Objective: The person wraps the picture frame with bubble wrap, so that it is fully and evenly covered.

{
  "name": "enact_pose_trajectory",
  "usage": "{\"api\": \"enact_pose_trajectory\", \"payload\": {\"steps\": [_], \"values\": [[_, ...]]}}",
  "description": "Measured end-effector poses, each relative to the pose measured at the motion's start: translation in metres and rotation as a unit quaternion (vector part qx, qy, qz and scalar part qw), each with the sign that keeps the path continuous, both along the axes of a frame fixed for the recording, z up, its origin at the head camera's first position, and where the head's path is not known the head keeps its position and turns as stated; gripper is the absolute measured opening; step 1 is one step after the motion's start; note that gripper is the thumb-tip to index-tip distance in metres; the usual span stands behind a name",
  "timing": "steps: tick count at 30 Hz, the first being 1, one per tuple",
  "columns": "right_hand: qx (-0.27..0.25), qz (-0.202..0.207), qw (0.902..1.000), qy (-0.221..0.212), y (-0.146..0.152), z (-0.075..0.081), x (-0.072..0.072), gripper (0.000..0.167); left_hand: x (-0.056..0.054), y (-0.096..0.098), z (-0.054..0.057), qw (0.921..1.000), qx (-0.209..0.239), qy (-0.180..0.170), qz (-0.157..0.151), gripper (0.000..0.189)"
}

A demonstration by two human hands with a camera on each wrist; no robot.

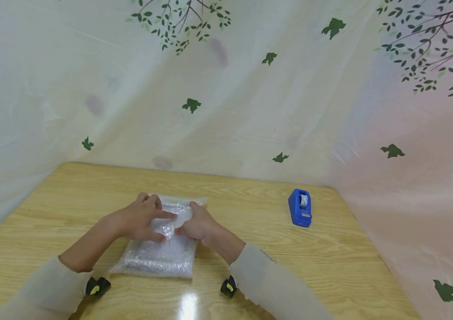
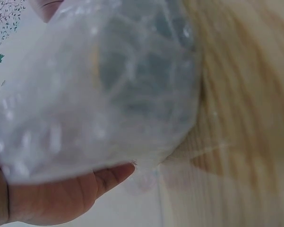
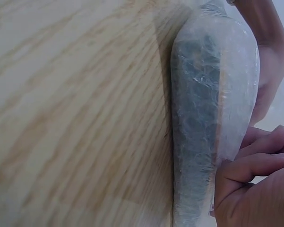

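A flat parcel in clear bubble wrap [image 1: 166, 258] lies on the table in the head view, a dark-edged item dimly visible inside it. My left hand [image 1: 140, 220] rests on its upper left part with fingers spread. From the right, my right hand [image 1: 199, 224] presses on the parcel's top, thumb and index finger apart. Up close in the left wrist view, the wrapped parcel [image 2: 132, 80] is blurred, with part of my left hand [image 2: 61, 196] beside it. Along the parcel's side [image 3: 196, 109], the right wrist view shows bent fingers [image 3: 250, 165] touching its upper edge.
A blue tape dispenser [image 1: 300, 209] with a roll of tape stands on the right side of the wooden table [image 1: 258, 249]. Behind the table hangs a pale curtain [image 1: 230, 133] printed with leaves and birds. Each sleeve has a black wrist device [image 1: 97, 286] near its cuff.
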State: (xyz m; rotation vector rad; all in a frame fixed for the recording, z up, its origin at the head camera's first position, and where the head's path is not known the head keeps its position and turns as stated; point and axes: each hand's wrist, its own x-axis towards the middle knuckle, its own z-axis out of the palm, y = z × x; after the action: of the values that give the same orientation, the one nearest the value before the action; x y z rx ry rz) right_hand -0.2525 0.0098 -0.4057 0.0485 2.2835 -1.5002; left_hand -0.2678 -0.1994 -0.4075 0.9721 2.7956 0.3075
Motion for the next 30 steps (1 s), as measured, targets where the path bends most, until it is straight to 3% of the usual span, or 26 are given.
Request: {"api": "enact_pose_trajectory", "payload": {"steps": [7, 18, 25, 30], "values": [[0.008, 0.0, 0.9996, 0.029, -0.003, -0.004, 0.002, 0.102, 0.001, 0.0, 0.002, 1.0, 0.0, -0.006, 0.005, 0.062], [0.017, 0.005, 0.9993, 0.034, -0.01, -0.01, 0.004, 0.107, 0.007, -0.004, 0.0, 0.9995, 0.018, -0.017, 0.018, 0.062], [0.086, 0.021, 0.993, 0.078, -0.009, -0.012, 0.002, 0.107, 0.005, -0.002, -0.001, 0.9997, 0.022, -0.01, 0.01, 0.061], [0.165, 0.037, 0.9765, 0.134, -0.002, -0.012, 0.002, 0.103, 0.003, 0.0, 0.0, 0.9998, 0.018, -0.003, 0.003, 0.061]]}}
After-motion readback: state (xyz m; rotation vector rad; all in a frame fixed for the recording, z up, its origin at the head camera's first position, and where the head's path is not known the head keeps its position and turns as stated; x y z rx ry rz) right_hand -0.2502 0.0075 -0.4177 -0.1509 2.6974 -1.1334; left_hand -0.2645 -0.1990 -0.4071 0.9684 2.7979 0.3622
